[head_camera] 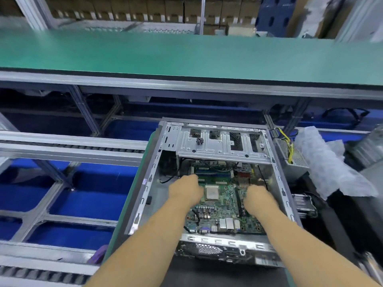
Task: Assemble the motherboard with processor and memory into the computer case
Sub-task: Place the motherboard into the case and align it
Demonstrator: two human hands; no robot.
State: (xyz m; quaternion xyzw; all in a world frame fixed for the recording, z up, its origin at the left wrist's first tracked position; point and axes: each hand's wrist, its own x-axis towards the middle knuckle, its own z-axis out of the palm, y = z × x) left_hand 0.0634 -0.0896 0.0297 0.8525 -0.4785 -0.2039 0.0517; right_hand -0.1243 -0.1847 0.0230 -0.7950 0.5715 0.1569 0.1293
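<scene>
An open metal computer case (145, 195) lies on its side in front of me. The green motherboard (222, 210) sits inside it, with the square silver processor (211, 192) in its socket and a memory stick (213, 174) along its far edge. My left hand (185, 192) rests on the board's left part, just left of the processor. My right hand (260, 198) rests on the right part near the case wall. Both hands are knuckles-up with fingers bent down onto the board; the fingertips are hidden. The drive cage (222, 143) spans the case's far end.
A power supply (294, 158) with yellow wires and crumpled white foam wrap (329, 162) lie right of the case. A finned heatsink (303, 205) sits at the near right. A green conveyor belt (186, 56) runs behind. Roller rails (68, 145) and blue trays fill the left.
</scene>
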